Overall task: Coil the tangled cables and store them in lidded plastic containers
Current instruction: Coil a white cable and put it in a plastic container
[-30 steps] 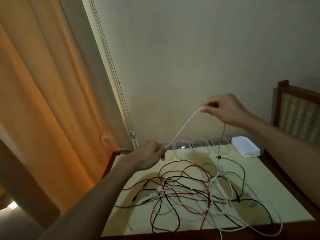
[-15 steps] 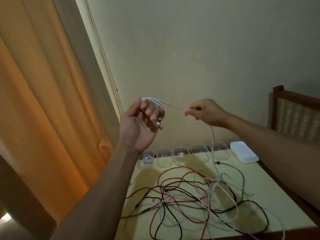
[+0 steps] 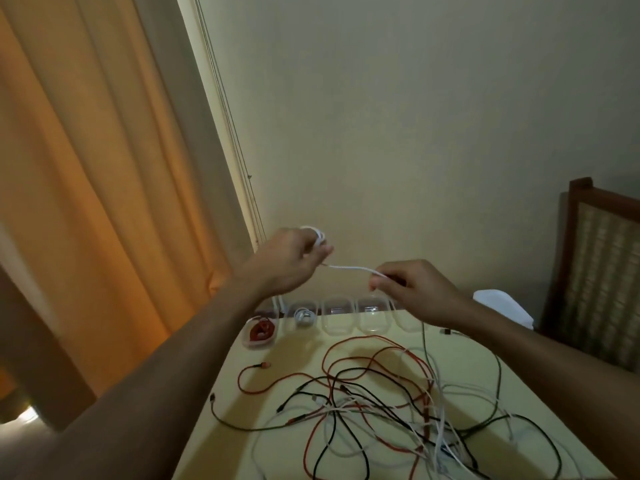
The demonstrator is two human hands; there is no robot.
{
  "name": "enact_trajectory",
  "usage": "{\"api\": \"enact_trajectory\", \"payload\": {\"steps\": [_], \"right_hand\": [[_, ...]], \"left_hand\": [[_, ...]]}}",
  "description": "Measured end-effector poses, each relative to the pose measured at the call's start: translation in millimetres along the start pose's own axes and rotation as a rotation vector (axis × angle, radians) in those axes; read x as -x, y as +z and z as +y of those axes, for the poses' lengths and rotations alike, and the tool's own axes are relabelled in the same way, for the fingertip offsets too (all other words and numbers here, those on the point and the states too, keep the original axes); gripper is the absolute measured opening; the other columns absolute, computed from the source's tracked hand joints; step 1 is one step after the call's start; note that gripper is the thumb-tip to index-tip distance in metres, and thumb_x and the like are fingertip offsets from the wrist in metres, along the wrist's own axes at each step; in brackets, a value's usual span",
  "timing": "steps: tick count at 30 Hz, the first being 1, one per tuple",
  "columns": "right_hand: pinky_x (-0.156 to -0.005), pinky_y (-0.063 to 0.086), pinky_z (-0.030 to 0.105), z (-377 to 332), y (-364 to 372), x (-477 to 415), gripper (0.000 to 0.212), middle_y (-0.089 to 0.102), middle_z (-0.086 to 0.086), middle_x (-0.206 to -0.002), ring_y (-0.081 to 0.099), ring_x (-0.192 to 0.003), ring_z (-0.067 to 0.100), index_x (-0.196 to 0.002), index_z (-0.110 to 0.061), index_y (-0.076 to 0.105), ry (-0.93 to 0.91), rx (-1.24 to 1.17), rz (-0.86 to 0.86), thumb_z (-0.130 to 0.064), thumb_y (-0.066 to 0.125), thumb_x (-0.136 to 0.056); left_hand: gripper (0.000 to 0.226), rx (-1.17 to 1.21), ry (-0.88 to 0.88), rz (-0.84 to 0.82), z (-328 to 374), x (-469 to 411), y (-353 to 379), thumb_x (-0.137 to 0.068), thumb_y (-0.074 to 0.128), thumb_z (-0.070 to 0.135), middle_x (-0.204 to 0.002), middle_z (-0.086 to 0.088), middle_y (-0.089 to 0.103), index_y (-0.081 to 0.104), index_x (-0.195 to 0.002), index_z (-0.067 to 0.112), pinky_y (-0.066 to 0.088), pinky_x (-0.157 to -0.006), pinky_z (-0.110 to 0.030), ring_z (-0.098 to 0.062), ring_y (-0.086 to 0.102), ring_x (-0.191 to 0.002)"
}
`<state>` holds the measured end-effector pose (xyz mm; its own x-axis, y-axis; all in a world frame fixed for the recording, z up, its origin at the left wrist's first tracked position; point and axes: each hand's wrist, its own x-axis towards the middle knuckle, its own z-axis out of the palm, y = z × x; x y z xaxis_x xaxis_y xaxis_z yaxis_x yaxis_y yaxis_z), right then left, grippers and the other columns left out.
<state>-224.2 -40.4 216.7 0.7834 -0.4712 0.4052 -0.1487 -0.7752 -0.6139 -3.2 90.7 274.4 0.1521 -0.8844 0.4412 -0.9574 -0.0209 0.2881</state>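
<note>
White cable point(image 3: 349, 268): mid-coil, held in the air above the far edge of the desk point(image 3: 298, 344). Step in hand, as I read it: winding one cable into loops before it goes into a container.

Left hand point(image 3: 291, 261): raised, back of the hand toward the camera, fingers curled round a small bundle of white loops that shows just above the knuckles.

Right hand point(image 3: 412, 289): a little lower and off to the right, thumb and fingertips pinching the same cable. A short, nearly straight run spans between the two hands.

Both forearms are bare and reach forward, wrists apart.

Below the right hand a line drops to the desk and runs into the tangle point(image 3: 381, 403) of red, black, white and dark cables spread over the near and right parts of the desk.

Far edge: a row of clear containers point(image 3: 337, 315). The leftmost container point(image 3: 260, 331), by the far left corner, holds a coiled red cable. The second container point(image 3: 304, 317) holds a pale coil. What the others hold I cannot tell. White lids point(image 3: 502, 306) are stacked near the far right corner; none looks fitted.

Judgement: early in the job, with most cables unsorted. The next loop calls for the right hand to slide down the line and pass slack across to the left. The tail sits in the heap, so a hard pull would likely drag or tighten the tangle.

Orange curtain point(image 3: 86, 168) on the left, chair point(image 3: 602, 271) at the right.
</note>
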Motion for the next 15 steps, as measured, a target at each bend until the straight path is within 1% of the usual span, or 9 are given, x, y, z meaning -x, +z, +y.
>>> {"api": "enact_trajectory", "payload": {"steps": [2, 4, 5, 7, 9, 11, 13, 15], "right_hand": [[-0.057, 0.040, 0.027, -8, -13, -4, 0.016, 0.066, -0.007, -0.068, 0.051, -0.057, 0.007, -0.094, -0.029, 0.076, -0.053, 0.043, 0.070, -0.031, 0.061, -0.099], [-0.063, 0.046, 0.029, -13, -25, -9, 0.016, 0.071, -0.002, -0.077, 0.060, -0.065, 0.014, -0.098, -0.024, 0.078, -0.094, 0.051, 0.145, -0.033, 0.065, -0.097], [-0.064, 0.046, 0.029, -13, -29, -11, 0.016, 0.071, -0.002, -0.077, 0.060, -0.066, 0.016, -0.098, -0.023, 0.078, -0.101, 0.045, 0.170, -0.034, 0.066, -0.096], [-0.060, 0.043, 0.029, -10, -34, -16, 0.014, 0.067, -0.002, -0.071, 0.053, -0.060, 0.016, -0.095, -0.024, 0.078, -0.065, 0.021, 0.172, -0.034, 0.068, -0.095], [-0.055, 0.042, 0.028, -3, -32, -17, 0.012, 0.059, -0.005, -0.064, 0.047, -0.055, 0.009, -0.092, -0.026, 0.077, 0.029, -0.055, 0.084, -0.033, 0.068, -0.095], [-0.052, 0.043, 0.026, 11, -25, -10, 0.014, 0.055, -0.006, -0.060, 0.048, -0.053, 0.008, -0.090, -0.022, 0.077, 0.133, -0.120, -0.020, -0.028, 0.067, -0.097], [-0.053, 0.046, 0.028, 33, -17, 1, 0.017, 0.058, -0.003, -0.061, 0.052, -0.054, 0.011, -0.088, -0.016, 0.076, 0.214, -0.109, -0.070, -0.026, 0.065, -0.098], [-0.060, 0.051, 0.033, 56, -12, 14, 0.020, 0.063, 0.000, -0.062, 0.058, -0.056, 0.014, -0.084, -0.012, 0.073, 0.250, -0.069, -0.097, -0.024, 0.065, -0.098]], "left_hand": [[0.039, -0.094, 0.002, -0.160, 2, 4, 11, -0.099, 0.051, 0.057, -0.078, 0.001, 0.064, 0.067, -0.088, 0.023, 0.055, -0.071, -0.043, -0.015, 0.061, -0.073], [0.042, -0.080, -0.004, -0.245, 6, 8, 20, -0.102, 0.049, 0.055, -0.072, 0.001, 0.062, 0.067, -0.086, 0.021, 0.049, -0.062, -0.033, -0.013, 0.057, -0.066], [0.042, -0.046, -0.005, -0.240, 9, 9, 22, -0.104, 0.047, 0.051, -0.070, 0.001, 0.060, 0.067, -0.086, 0.019, 0.044, -0.058, -0.029, -0.012, 0.054, -0.062], [0.043, 0.014, 0.011, -0.124, 14, 8, 18, -0.107, 0.043, 0.044, -0.066, 0.004, 0.055, 0.065, -0.083, 0.015, 0.039, -0.056, -0.026, -0.009, 0.048, -0.057], [0.044, 0.029, 0.042, 0.062, 11, 2, 8, -0.109, 0.043, 0.039, -0.063, 0.005, 0.052, 0.061, -0.079, 0.012, 0.037, -0.056, -0.028, -0.006, 0.046, -0.055], [0.046, 0.021, 0.004, 0.246, -1, -9, -4, -0.109, 0.042, 0.038, -0.062, 0.005, 0.051, 0.059, -0.078, 0.010, 0.037, -0.057, -0.030, -0.006, 0.046, -0.057], [0.047, 0.014, -0.065, 0.397, -18, -17, -18, -0.109, 0.040, 0.042, -0.063, 0.005, 0.051, 0.058, -0.076, 0.013, 0.037, -0.058, -0.032, -0.014, 0.048, -0.058], [0.049, 0.024, -0.111, 0.490, -36, -20, -33, -0.110, 0.038, 0.044, -0.063, 0.006, 0.050, 0.058, -0.077, 0.014, 0.036, -0.060, -0.034, -0.022, 0.052, -0.064]]}}
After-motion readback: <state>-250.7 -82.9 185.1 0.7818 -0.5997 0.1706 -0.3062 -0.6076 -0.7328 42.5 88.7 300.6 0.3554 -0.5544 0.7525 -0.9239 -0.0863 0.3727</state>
